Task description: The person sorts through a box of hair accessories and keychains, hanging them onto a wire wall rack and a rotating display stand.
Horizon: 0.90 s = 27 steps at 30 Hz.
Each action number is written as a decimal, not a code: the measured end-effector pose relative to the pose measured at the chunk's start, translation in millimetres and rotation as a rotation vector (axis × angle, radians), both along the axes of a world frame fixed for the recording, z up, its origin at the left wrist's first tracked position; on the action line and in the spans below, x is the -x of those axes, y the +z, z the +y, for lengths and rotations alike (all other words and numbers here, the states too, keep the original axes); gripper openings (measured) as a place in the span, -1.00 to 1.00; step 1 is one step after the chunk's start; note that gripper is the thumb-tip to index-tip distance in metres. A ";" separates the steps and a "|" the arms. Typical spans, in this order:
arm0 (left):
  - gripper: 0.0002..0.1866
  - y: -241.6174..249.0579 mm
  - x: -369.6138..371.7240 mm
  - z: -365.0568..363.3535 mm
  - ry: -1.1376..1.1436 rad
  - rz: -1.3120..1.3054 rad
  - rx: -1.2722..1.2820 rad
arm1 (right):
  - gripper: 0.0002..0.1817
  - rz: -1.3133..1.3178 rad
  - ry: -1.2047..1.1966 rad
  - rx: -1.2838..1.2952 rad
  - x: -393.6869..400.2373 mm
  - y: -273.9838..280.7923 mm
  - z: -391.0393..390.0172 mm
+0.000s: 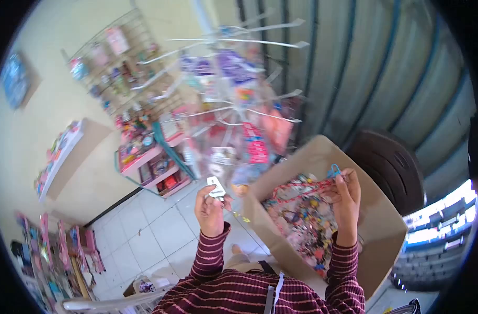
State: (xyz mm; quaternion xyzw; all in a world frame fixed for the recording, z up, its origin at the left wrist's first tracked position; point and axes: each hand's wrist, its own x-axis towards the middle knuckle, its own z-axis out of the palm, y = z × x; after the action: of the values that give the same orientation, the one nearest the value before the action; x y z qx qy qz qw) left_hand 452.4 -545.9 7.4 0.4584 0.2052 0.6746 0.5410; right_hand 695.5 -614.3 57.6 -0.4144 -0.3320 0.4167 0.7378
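Observation:
My left hand (211, 212) pinches a small white tag-like piece (215, 188) with dark marks on it. A thin strand with yellow bits (242, 216) hangs from that hand to the right. My right hand (346, 201) is closed on a red-and-white cord (307, 185), which stretches left in a loop. A light blue clip (334, 170) shows at its fingertips. The right hand is over a large open cardboard box (377, 225), and the left hand is outside the box's left side. Inside the box lies a heap of small mixed trinkets (302, 225), too jumbled to name singly.
A white display rack (234, 104) with prongs and hanging packets stands ahead, blurred. Behind the box is a dark brown chair back (388, 170). A pink shelf unit (158, 170) and wire grid (121, 63) stand left; tyres (432, 267) lie right.

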 end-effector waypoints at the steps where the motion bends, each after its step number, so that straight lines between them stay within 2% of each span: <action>1: -0.59 2.8 16.4 1.0 0.043 -0.006 -0.018 | -0.85 0.052 0.057 -0.057 17.6 9.0 10.3; 3: -0.54 7.6 47.2 2.5 0.128 -0.027 0.070 | -0.80 0.024 0.117 -0.084 62.8 31.5 32.7; 5: -0.50 4.7 83.3 8.8 0.204 0.002 0.077 | -0.70 -0.219 0.225 -0.078 113.2 52.1 56.1; 7: -0.48 2.8 116.8 15.6 0.285 -0.042 0.173 | -0.66 -0.274 0.406 -0.120 161.2 57.6 84.1; 8: -0.61 1.0 133.9 19.0 0.318 -0.053 0.187 | -0.66 -0.272 0.438 -0.128 183.8 58.3 98.9; 11: -0.72 -6.4 183.7 29.6 0.416 -0.113 0.284 | -0.71 -0.186 0.692 -0.176 243.1 48.5 130.0; 12: -0.82 -5.8 197.7 31.0 0.439 -0.122 0.282 | -0.75 -0.097 0.644 -0.182 260.2 43.8 137.3; 14: -0.84 -5.5 222.8 32.4 0.494 -0.138 0.303 | -0.81 0.074 0.639 -0.175 287.1 30.9 153.9; 16: -0.87 -7.4 241.5 32.3 0.532 -0.179 0.342 | -0.84 0.120 0.639 -0.181 308.5 9.0 173.5; 21: -0.86 -33.2 277.5 37.9 0.570 -0.156 0.359 | -0.83 0.394 0.573 -0.152 355.9 -30.9 225.3; 23: -0.85 -39.4 283.5 42.3 0.597 -0.177 0.472 | -0.82 0.415 0.558 -0.145 373.3 -39.1 247.3; 27: -0.84 -54.3 297.5 65.7 0.619 -0.161 0.466 | -0.83 0.577 0.458 -0.151 405.0 -52.9 299.0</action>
State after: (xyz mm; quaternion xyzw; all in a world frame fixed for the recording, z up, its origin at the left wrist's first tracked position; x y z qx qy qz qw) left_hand 154.9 -480.2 -46.9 0.1857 0.4382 0.7749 0.4159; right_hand 290.5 -315.4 4.6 -0.1396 -0.2242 0.6449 0.7172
